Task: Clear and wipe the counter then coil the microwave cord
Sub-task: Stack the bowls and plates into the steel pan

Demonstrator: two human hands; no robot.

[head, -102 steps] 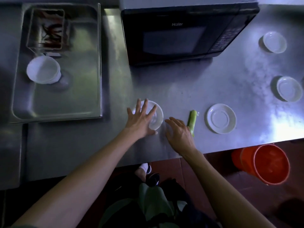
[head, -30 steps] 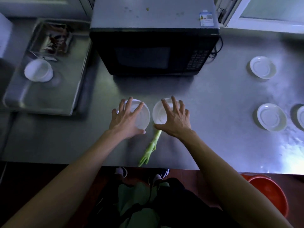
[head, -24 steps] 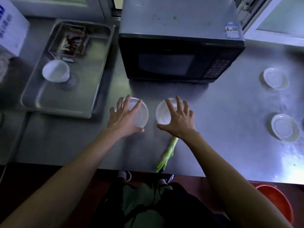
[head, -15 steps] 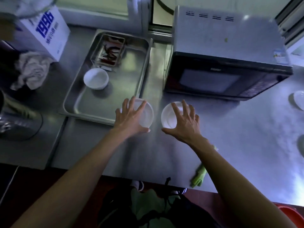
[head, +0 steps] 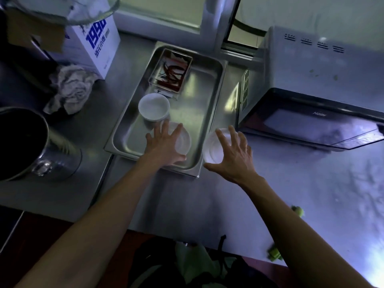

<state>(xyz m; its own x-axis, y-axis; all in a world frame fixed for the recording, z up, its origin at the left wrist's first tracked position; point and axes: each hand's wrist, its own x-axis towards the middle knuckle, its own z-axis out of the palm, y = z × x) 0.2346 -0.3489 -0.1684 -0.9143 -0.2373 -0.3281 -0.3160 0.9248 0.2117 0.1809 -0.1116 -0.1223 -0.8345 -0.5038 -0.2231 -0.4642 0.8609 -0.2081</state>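
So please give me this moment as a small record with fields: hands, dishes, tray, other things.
left hand: fingers spread over a white dish, above the metal tray
right hand: fingers spread over a second white dish, just right of the tray
tray contents: white bowl, clear box of red chillies
counter: microwave at right, crumpled cloth at left, green vegetable at near edge

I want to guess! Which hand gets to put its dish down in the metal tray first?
Probably the left hand: its dish is already over the tray. The right hand holds its dish outside the rim.
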